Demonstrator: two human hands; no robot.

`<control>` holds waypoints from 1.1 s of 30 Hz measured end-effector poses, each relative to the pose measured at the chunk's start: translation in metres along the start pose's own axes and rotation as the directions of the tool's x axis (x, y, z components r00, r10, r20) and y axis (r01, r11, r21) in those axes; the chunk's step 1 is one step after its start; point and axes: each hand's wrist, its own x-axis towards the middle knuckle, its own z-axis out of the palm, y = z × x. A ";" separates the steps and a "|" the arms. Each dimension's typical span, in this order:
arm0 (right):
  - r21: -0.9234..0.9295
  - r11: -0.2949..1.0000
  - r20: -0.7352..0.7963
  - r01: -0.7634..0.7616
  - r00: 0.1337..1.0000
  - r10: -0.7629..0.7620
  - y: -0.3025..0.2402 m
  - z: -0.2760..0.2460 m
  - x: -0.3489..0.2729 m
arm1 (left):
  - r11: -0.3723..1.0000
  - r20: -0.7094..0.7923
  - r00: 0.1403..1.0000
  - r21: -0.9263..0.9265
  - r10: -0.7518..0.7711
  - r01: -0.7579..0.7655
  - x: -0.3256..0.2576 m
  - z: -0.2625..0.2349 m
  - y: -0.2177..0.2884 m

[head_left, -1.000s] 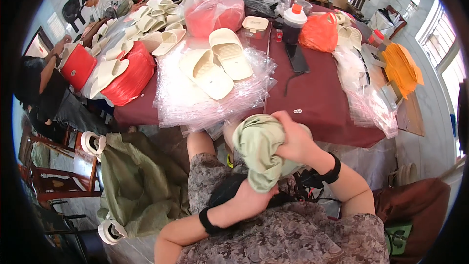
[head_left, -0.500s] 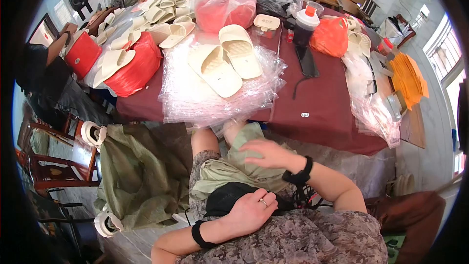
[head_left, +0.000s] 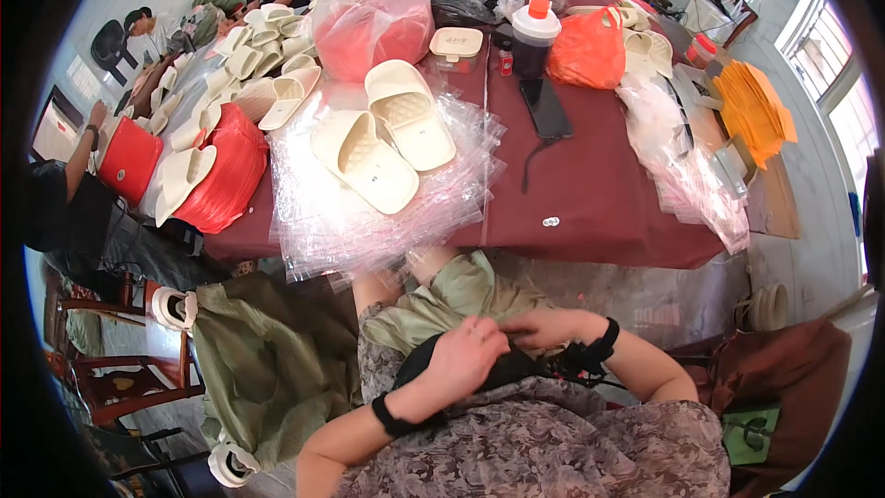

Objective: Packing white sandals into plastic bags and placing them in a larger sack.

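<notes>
A black cloth pouch (head_left: 507,371) lies on my lap, over a pale green cloth (head_left: 415,321). My left hand (head_left: 468,350) rests on the pouch with its fingers curled at the upper edge. Close beside it, my right hand (head_left: 553,326) has its fingers bent and drawn together at the pouch's right part; what they pinch is hidden. Dark cords show below my right wrist. On the table in front of me, a pair of cream slippers (head_left: 373,161) sits on a stack of clear plastic bags (head_left: 323,231).
The table has a dark red cloth (head_left: 599,198). On it are a phone (head_left: 546,109), a dark-filled bottle (head_left: 535,37), an orange bag (head_left: 587,48), red bundles (head_left: 226,171) and more slippers (head_left: 267,28). A green sack (head_left: 267,341) hangs at my left. Other people sit beyond.
My right hand has come down from the green cloth to the pouch, its fingers closing up. My left hand has shifted up along the pouch. The view has turned slightly right.
</notes>
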 end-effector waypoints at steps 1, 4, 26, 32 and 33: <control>0.002 1.000 0.007 0.002 1.000 -0.002 -0.003 -0.010 0.000 | 0.992 0.010 0.992 -0.009 -0.122 0.122 0.002 0.010 -0.014; 0.218 0.940 -0.337 -0.262 0.884 0.324 0.011 -0.045 -0.021 | 0.942 0.010 0.953 -0.147 -0.302 0.300 -0.003 -0.009 -0.034; -0.509 0.515 0.247 -0.689 0.457 0.855 0.165 -0.049 -0.034 | -0.281 0.621 0.142 -0.531 -0.770 0.799 -0.378 0.108 -0.215; -0.291 0.674 0.061 -0.678 0.690 0.721 0.299 0.075 -0.197 | -0.468 0.791 0.077 -0.434 -0.607 0.770 -0.307 0.048 -0.278; -0.250 0.666 0.076 -0.703 0.671 0.737 0.292 0.081 -0.209 | -0.496 0.808 0.062 -0.418 -0.586 0.761 -0.297 0.039 -0.284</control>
